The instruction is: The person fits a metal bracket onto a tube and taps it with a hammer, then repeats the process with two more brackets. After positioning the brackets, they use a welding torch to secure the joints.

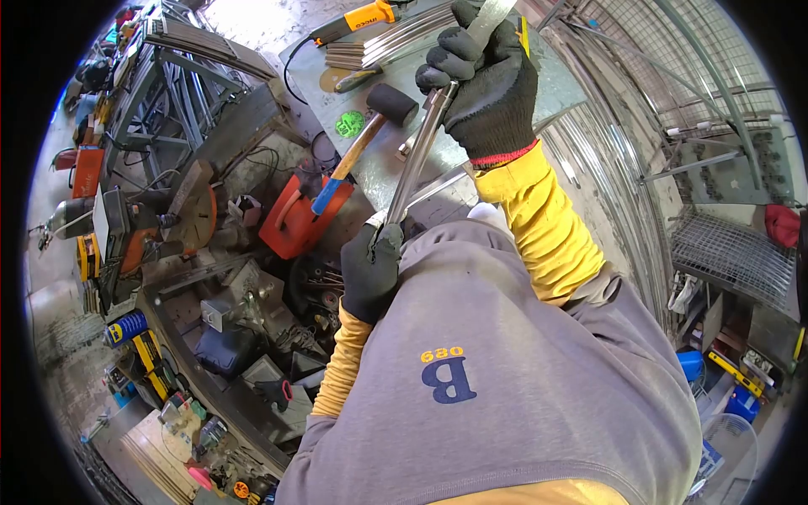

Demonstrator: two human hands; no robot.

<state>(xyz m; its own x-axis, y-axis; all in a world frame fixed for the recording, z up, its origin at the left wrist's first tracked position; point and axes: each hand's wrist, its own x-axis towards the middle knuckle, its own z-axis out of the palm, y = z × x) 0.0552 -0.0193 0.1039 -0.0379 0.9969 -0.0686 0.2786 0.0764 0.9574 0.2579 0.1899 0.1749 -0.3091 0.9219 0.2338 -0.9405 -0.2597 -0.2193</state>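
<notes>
A hammer (364, 139) with a black head lies on the worktop (555, 84). The left hand (372, 265), in a black glove, grips the low end of a long metal bar (418, 156). The right hand (488, 80) is closed around its top end, above the worktop.
</notes>
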